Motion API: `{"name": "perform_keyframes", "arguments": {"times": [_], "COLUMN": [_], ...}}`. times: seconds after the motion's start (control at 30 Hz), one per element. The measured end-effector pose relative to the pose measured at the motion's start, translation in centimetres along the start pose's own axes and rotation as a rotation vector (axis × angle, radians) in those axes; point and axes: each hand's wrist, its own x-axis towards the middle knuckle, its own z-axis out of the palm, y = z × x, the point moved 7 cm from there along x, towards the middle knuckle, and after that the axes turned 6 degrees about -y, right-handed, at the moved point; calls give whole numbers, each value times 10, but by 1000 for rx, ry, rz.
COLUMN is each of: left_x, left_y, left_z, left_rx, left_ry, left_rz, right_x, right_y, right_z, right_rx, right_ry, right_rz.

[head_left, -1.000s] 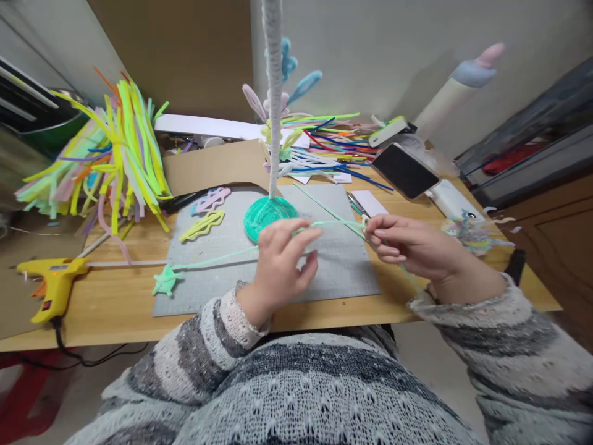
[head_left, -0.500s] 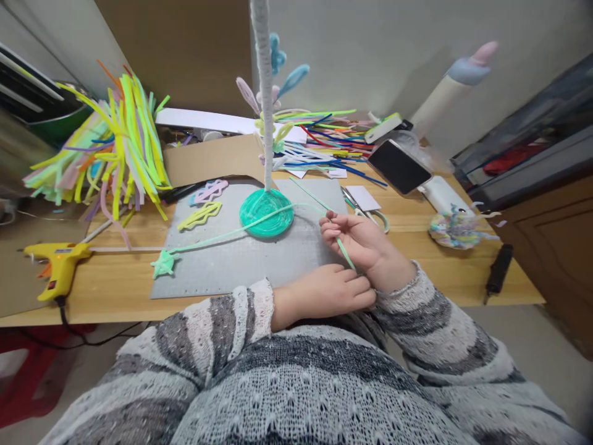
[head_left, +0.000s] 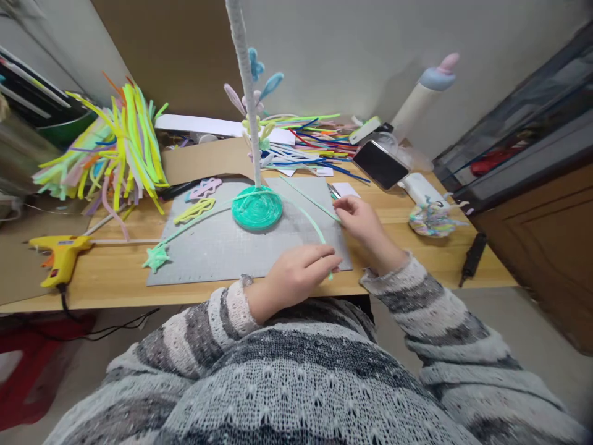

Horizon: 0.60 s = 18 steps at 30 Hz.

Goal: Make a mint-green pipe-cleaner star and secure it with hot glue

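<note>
My left hand (head_left: 301, 272) is closed on the free end of a long light green pipe cleaner (head_left: 208, 213), near the mat's front edge. This stem arches over a round green coiled base (head_left: 257, 213) to a small green star (head_left: 157, 258) at the left. My right hand (head_left: 364, 230) lies with curled fingers over a pair of scissors (head_left: 334, 191), hiding the handles. A separate light green pipe cleaner (head_left: 308, 198) runs up to its fingertips. From the base rises a white wrapped pole (head_left: 250, 99).
On the grey cutting mat (head_left: 204, 262) are yellow (head_left: 195, 211) and pink (head_left: 207, 189) zigzag pieces. A yellow glue gun (head_left: 62, 253) and a pipe cleaner bundle (head_left: 123, 148) are left. A phone (head_left: 380, 164) and a fluffy pastel ornament (head_left: 433, 219) are right.
The stem's end has passed from my right hand to my left. My right hand has moved up and away, over the scissors. The view has shifted slightly.
</note>
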Motion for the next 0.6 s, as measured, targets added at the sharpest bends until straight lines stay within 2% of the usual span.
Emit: {"name": "perform_keyframes", "arguments": {"times": [0.07, 0.17, 0.23, 0.3, 0.37, 0.43, 0.47, 0.53, 0.6], "left_x": [-2, -7, -11, -16, -19, -19, -18, -16, -14], "left_y": [4, 7, 3, -5, -15, -25, -29, -35, -36], "left_z": [-13, -30, -39, -50, -58, -64, -65, -66, -64], "left_rx": [-92, -216, -327, -460, -529, -519, -503, -519, -593], "left_ry": [80, 135, 171, 255, 330, 363, 356, 325, 281], "left_rz": [-9, -53, -133, -225, -326, -439, -491, -550, -550], "right_x": [18, 39, 44, 40, 26, 1, -15, -53, -86], "right_y": [-8, -20, -26, -31, -37, -44, -48, -62, -67], "right_z": [13, 39, 53, 55, 46, 28, 18, -2, -12], "right_rx": [-88, -189, -235, -263, -272, -253, -231, -73, 25], "right_ry": [-5, -29, -52, -56, -37, -13, 1, 14, -54], "right_rz": [-50, -83, -102, -118, -128, -155, -185, -352, -426]}}
